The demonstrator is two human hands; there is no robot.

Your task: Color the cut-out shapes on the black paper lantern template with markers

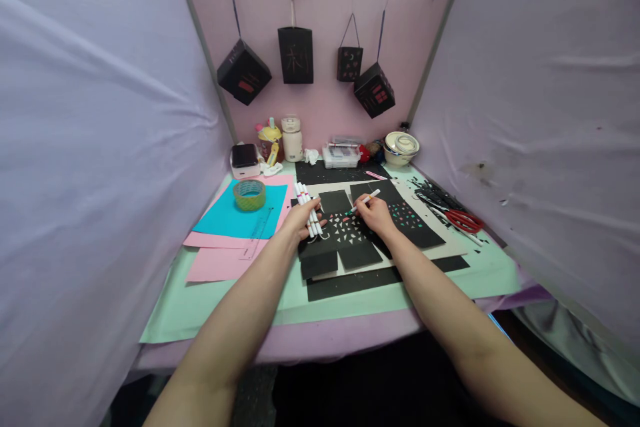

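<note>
Several white markers [309,208] lie bunched in my left hand [301,219], which rests at the left edge of a black paper cutout [320,250] with flaps. Small pale triangles and other shapes dot the middle of this cutout. My right hand [375,215] grips one white marker [371,195], its green tip down at the patterned area. Under and beyond my right forearm is a second black sheet [425,233], with colored shapes in red, green and white. Both sheets lie on a pale board [453,250].
Blue paper [215,217], pink paper [210,265], a tape roll [249,194] and a clear ruler [257,233] lie left. Red-handled scissors [465,221] and black scraps sit right. A white bottle [292,140], plastic box [341,155] and lidded bowl [400,148] stand behind; black paper lanterns [295,55] hang above.
</note>
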